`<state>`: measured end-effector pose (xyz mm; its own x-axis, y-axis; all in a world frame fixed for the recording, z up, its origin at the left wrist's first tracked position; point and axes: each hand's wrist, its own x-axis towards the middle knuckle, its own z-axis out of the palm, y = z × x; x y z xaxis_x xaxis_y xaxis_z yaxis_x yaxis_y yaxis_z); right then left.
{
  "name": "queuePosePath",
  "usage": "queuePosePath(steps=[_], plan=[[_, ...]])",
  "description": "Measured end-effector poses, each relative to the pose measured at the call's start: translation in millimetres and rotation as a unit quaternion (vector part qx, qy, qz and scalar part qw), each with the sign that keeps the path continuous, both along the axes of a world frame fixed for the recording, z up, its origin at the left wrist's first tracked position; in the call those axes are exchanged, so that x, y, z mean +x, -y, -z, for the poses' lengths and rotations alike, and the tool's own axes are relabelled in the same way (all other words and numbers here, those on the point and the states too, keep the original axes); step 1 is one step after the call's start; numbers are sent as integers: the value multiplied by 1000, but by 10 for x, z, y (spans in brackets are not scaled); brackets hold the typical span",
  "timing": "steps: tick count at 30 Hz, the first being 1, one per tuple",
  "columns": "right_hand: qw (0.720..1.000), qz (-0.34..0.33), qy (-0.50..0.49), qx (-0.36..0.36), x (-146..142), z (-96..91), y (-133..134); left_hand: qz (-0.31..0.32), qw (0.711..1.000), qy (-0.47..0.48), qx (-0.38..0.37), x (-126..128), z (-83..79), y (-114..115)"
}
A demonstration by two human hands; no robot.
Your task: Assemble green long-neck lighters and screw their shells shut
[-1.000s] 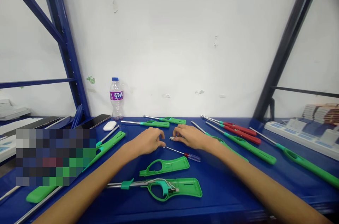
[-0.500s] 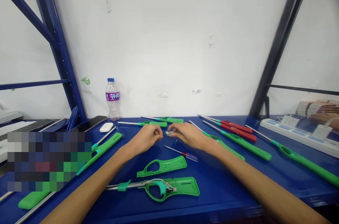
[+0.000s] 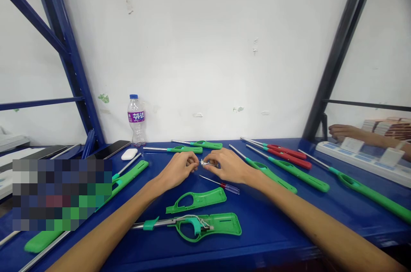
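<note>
Over the middle of the blue table, my right hand [image 3: 226, 164] pinches a small whitish and silver part [image 3: 208, 162] between thumb and fingers. My left hand [image 3: 183, 167] is closed just left of it, fingertips together; what they hold, if anything, is too small to make out. Below my hands lies a screwdriver [image 3: 229, 187] with a clear purple and red handle. Nearer me is a loose green handle shell [image 3: 210, 198]. In front of that lies an opened long-nosed lighter [image 3: 224, 225], its trigger, wires and metal tube exposed.
Closed green lighters [image 3: 300, 175] and red lighters [image 3: 287, 156] lie to the right, more green ones [image 3: 188, 149] at the back. A plastic bottle [image 3: 137, 122], white case [image 3: 129, 154] and phone [image 3: 111, 150] stand back left. Beyond a power strip [image 3: 362, 162], another person's hand [image 3: 345, 131] reaches in.
The small part has turned a little in my right hand's fingers. My hands stay almost in place. At the far right, the other person's hand has come higher and further left.
</note>
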<state>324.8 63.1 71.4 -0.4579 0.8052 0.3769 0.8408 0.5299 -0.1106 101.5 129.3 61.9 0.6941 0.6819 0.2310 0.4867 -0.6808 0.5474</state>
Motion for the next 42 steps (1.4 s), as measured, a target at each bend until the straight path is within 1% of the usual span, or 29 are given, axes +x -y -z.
queuePosePath(steps=[3,9,16,22,34,42], plan=[[1000,8,-11,5,7,18,-16,4,999,13,33,-1,-4,-10],[1000,17,-23,13,10,32,-27,-8,994,38,102,-6,-64,21],[1000,3,-10,7,-9,28,-17,12,988,16,151,-25,-58,36],[1000,1,-3,5,-10,30,-4,23,986,-9,166,-9,-61,71],[1000,-17,21,7,-22,7,23,-1,979,-60,195,1,-56,120],[999,-19,38,14,-52,-13,59,0,973,-93,212,15,-78,167]])
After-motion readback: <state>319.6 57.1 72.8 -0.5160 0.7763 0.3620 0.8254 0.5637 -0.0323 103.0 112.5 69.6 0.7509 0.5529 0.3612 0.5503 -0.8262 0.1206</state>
